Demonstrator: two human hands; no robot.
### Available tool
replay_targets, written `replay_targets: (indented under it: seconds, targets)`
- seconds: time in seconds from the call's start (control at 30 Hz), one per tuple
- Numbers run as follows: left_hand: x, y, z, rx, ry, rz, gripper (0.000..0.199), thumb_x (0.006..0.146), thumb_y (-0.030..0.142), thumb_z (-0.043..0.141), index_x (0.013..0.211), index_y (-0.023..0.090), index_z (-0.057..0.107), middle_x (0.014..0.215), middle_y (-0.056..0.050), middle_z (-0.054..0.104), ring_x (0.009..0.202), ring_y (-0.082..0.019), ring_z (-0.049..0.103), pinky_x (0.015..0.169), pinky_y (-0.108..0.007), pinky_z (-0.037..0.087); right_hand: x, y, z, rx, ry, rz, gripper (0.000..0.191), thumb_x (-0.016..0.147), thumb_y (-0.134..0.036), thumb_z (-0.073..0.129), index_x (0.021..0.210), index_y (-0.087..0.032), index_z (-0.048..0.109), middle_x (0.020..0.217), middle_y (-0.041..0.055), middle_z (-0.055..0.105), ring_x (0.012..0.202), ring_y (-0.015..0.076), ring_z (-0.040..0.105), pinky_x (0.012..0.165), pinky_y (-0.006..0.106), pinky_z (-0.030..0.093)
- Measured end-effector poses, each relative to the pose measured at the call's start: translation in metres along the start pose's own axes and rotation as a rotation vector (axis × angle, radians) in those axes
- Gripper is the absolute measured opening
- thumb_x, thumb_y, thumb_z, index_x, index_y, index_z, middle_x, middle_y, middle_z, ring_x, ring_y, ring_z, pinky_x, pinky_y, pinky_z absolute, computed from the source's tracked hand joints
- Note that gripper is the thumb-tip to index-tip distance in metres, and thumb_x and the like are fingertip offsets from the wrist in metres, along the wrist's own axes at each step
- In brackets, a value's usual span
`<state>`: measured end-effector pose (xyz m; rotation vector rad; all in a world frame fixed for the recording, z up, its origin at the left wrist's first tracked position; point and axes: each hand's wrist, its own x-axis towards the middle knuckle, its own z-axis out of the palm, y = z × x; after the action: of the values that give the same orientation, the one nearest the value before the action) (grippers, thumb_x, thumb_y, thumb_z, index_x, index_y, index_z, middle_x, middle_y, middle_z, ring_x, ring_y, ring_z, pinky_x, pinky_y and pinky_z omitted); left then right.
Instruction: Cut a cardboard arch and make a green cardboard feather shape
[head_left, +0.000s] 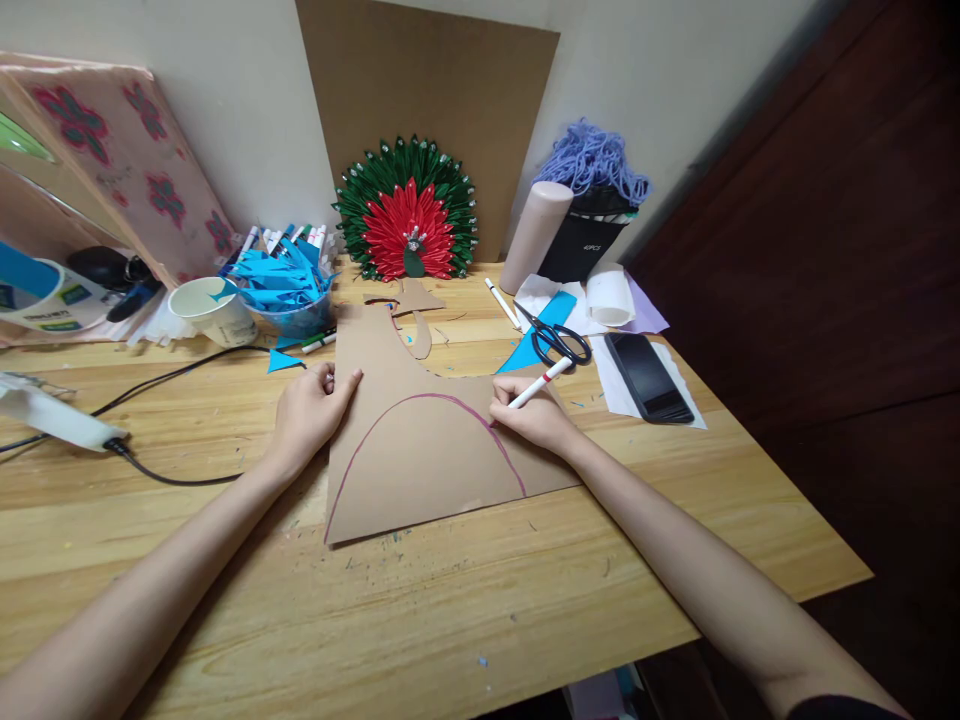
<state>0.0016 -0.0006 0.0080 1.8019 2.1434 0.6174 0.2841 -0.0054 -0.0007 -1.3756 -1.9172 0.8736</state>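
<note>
A brown cardboard sheet [420, 460] lies on the wooden table, bearing a purple-red arch line; a curved piece is cut out of its far edge. My left hand [315, 405] grips the sheet's left edge, thumb on top and fingers curled at the side. In my right hand [531, 410] is a white marker with a red band [551, 375], its tip side down at the right part of the arch. The tip itself is hidden by my fingers. Black-handled scissors [561, 343] rest just beyond my right hand, over a blue paper strip [525, 345].
A phone [649, 378] lies at the right by a white roll [609, 295]. Behind stand a red and green peacock craft [409, 215], a pink bottle [536, 235] and a tub of blue scraps [289, 290]. A paper cup [214, 312] and power strip [60, 410] are at left.
</note>
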Motion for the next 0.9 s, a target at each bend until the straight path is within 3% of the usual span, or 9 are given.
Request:
replay_targets:
  seconds: [0.23,0.4,0.57,0.7,0.9]
  targets:
    - [0.0002,-0.0003,0.0004,0.001,0.005,0.006,0.043,0.079,0.055,0.041,0.086,0.019,0.062,0.064,-0.003,0.057,0.062,-0.019,0.053,0.051,-0.026,0.029,0.0001,-0.0003,-0.0002,0.032,0.026,0.039,0.026,0.069,-0.020,0.050,0.051,-0.020,0.031,0.048,-0.0060,0.037,0.049,0.0099,0.037,0.049,0.022,0.026]
    - [-0.0002,-0.0004,0.0005,-0.010,0.004,0.006,0.042,0.078,0.055,0.041,0.084,0.018,0.062,0.062,-0.002,0.055,0.060,-0.019,0.052,0.050,-0.026,0.028,0.0005,0.0036,-0.0020,-0.001,-0.083,-0.033,0.027,0.064,-0.015,0.049,0.050,-0.020,0.028,0.048,-0.0070,0.030,0.047,0.0084,0.029,0.047,0.023,0.020]
    - [-0.0003,0.0001,0.0000,-0.017,0.009,0.014,0.042,0.078,0.055,0.042,0.083,0.018,0.062,0.062,-0.002,0.055,0.060,-0.019,0.052,0.051,-0.027,0.028,0.0012,0.0047,-0.0028,0.000,-0.038,-0.012,0.024,0.066,-0.017,0.048,0.051,-0.020,0.030,0.049,-0.0066,0.033,0.048,0.0090,0.033,0.047,0.022,0.022]
    - [-0.0001,0.0004,-0.0003,-0.017,0.008,0.010,0.042,0.078,0.054,0.042,0.085,0.018,0.063,0.062,-0.002,0.055,0.059,-0.019,0.051,0.050,-0.027,0.028,0.0016,0.0046,-0.0039,-0.032,-0.109,-0.027,0.025,0.064,-0.015,0.048,0.049,-0.020,0.028,0.048,-0.0069,0.031,0.048,0.0085,0.030,0.047,0.023,0.020]
    - [-0.0001,0.0004,0.0001,-0.004,0.009,0.009,0.041,0.078,0.054,0.042,0.084,0.018,0.062,0.063,-0.003,0.056,0.060,-0.019,0.051,0.051,-0.026,0.027,0.0022,0.0047,-0.0046,-0.011,-0.065,-0.019,0.024,0.065,-0.017,0.048,0.050,-0.020,0.030,0.049,-0.0066,0.033,0.049,0.0090,0.032,0.047,0.022,0.022]
